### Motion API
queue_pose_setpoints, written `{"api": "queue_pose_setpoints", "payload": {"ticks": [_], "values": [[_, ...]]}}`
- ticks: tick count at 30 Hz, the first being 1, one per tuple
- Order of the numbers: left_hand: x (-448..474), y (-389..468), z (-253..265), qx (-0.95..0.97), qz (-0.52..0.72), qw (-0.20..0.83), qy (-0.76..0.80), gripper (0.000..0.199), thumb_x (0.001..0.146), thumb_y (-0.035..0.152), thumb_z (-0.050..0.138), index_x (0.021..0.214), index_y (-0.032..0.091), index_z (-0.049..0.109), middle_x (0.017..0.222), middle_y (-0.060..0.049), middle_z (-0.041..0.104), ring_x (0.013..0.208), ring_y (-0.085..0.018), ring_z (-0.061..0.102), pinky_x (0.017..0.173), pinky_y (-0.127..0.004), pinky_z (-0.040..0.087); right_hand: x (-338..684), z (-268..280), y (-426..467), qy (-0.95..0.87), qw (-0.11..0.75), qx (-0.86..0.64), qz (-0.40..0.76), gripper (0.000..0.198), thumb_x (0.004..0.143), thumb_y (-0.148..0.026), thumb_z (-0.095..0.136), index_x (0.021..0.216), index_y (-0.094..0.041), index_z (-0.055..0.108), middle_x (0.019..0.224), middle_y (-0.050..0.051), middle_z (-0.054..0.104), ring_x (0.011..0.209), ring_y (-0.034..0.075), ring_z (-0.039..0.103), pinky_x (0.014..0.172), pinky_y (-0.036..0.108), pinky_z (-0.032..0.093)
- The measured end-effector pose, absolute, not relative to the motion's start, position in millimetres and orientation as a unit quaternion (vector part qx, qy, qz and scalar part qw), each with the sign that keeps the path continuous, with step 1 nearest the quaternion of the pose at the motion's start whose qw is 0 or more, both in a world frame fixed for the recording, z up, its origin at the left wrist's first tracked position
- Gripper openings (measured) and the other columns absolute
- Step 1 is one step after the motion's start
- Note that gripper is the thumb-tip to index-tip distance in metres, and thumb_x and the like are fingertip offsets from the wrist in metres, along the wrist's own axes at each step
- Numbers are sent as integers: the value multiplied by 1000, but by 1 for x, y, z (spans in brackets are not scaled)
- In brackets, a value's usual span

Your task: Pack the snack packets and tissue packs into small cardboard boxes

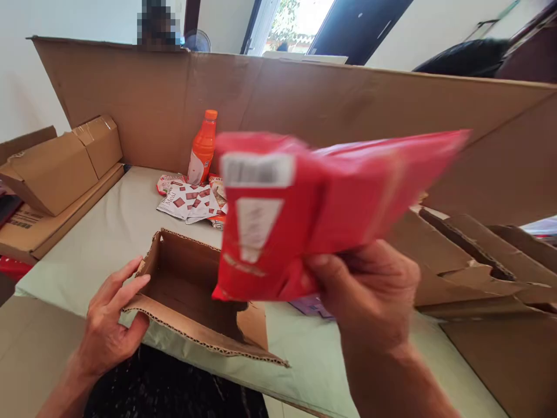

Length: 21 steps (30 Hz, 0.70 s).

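Observation:
My right hand (pixel 369 290) grips a red plastic packet (pixel 265 232) and holds it up in the air. A white barcode label and some pale lettering show on it, blurred by motion. Below and to its left, an open cardboard box (pixel 187 273) rests on the table, its inside partly hidden by the packet. At the box's left corner, the fingers of my left hand (pixel 115 313) close around the cardboard edge, thumb on the near side. Behind the box lie several snack packets (pixel 189 201), and an orange bottle (pixel 203 148) with an orange cap stands beside them.
A tall cardboard panel (pixel 143 98) runs along the table's back. Closed cardboard boxes (pixel 56 168) are stacked at left, and opened cardboard (pixel 470 255) crowds the right. A pale green cloth (pixel 96 232) covers the table. Beyond the panel, a person's head (pixel 157 26) shows.

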State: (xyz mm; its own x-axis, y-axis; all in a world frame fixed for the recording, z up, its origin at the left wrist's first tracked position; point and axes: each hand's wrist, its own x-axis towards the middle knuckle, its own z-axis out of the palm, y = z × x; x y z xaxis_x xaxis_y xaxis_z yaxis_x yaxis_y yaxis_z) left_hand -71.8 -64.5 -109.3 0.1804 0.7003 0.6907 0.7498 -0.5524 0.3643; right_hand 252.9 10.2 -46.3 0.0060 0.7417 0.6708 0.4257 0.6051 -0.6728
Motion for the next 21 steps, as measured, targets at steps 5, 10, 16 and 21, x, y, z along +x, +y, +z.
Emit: {"api": "queue_pose_setpoints", "payload": {"ticks": [5,10,16,21], "values": [[-72,-62,-115,-769,-421,54,-478,33,78,3,52,103,19,67,142,-15,63,123,-26,67,99,-39,60,219,-33,-5,-849,344,-374,144,20,96,-25,57,80,-20,67,59,-4,61,49,9,49,48,22,35],[-72,-59,-120,-759,-433,89,-477,26,83,5,55,98,21,69,134,-13,69,114,-25,72,94,-38,61,196,-30,1,-897,57,-419,125,18,94,-15,52,81,-18,64,82,4,74,66,13,59,60,26,33],[-72,-61,-117,-760,-431,60,-483,24,85,6,58,97,22,72,136,-10,68,115,-24,72,95,-36,61,201,-20,5,-912,-1,-397,108,18,92,-11,50,84,-18,64,80,5,74,65,13,59,61,27,29],[-69,-60,-118,-753,-430,74,-492,18,88,9,60,96,20,71,129,-12,69,109,-23,72,89,-33,61,193,-31,11,-931,-67,-345,101,22,86,-5,52,83,-16,71,81,7,76,64,14,61,57,26,32]]}}
